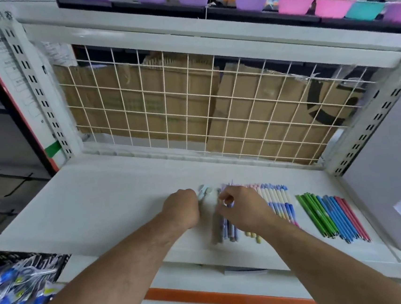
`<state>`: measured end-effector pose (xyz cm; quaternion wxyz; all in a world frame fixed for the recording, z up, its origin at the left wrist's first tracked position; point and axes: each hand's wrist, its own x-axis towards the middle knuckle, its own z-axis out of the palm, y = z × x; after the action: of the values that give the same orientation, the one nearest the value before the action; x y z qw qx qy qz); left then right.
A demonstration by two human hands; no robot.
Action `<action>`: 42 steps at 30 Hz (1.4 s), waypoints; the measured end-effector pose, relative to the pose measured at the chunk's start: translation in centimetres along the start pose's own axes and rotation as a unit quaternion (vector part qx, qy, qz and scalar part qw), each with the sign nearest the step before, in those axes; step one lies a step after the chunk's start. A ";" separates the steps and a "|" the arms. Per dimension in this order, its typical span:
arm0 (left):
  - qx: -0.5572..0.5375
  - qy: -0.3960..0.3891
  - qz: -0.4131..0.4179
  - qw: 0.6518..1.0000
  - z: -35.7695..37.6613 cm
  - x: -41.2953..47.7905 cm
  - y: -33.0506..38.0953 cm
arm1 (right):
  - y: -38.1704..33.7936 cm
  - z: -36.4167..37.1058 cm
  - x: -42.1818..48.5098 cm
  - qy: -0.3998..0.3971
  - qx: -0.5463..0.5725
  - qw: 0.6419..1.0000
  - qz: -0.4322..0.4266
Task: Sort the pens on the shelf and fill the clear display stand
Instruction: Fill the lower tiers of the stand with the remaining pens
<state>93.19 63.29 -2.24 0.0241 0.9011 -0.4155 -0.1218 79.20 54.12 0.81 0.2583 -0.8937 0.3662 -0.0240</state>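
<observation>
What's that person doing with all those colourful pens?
Someone is sorting pens on a white shelf. Their left hand grips a few pale pens, and their right hand pinches at the purple pens beside them. Further right lie a tidy row of pastel pens and a bunch of green, blue and pink pens. No clear stand shows in this view.

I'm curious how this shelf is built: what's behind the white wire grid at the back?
Brown cardboard stands right behind the wire grid, the right-hand piece bearing a black printed mark. Whatever lies behind the cardboard is covered.
</observation>
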 end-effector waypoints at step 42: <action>-0.492 -0.027 0.215 0.843 0.3 -8.6 25.3 | 16.9 -14.0 -12.9 0.176 0.281 0.940 0.078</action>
<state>68.92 53.30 2.85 0.4787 0.6553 -0.4846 -0.3264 55.67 46.40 6.70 0.4313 -0.7351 0.4526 -0.2623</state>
